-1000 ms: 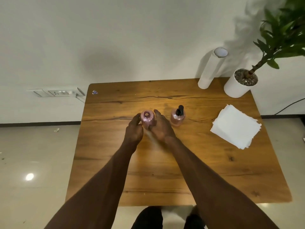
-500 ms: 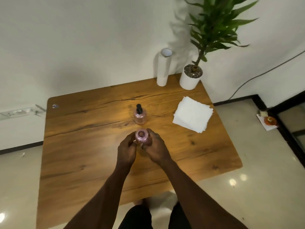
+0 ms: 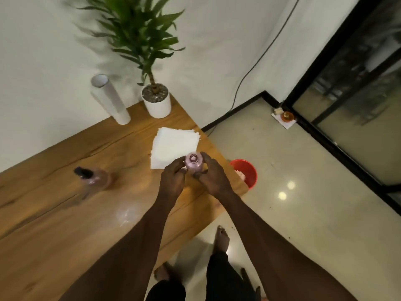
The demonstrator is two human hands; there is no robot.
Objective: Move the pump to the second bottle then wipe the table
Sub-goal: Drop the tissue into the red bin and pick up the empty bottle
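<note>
An open pink bottle [image 3: 193, 163] with no pump is held up above the wooden table [image 3: 54, 213], near its right edge. My left hand [image 3: 172, 181] grips it from the left and my right hand [image 3: 213, 178] from the right. A second pink bottle [image 3: 95, 179] with the black pump [image 3: 79, 171] on top stands on the table to the left, blurred. A stack of white paper towels [image 3: 171, 144] lies just behind my hands.
A white paper roll [image 3: 110, 98] and a potted plant in a white pot [image 3: 156, 102] stand at the table's back edge by the wall. A red bin [image 3: 246, 172] sits on the floor right of the table. A wet smear [image 3: 125, 213] shines on the wood.
Both hands have lifted the open bottle off the table and carried it right, toward the table's edge. The view has swung right, bringing the red bin and the glass door into sight.
</note>
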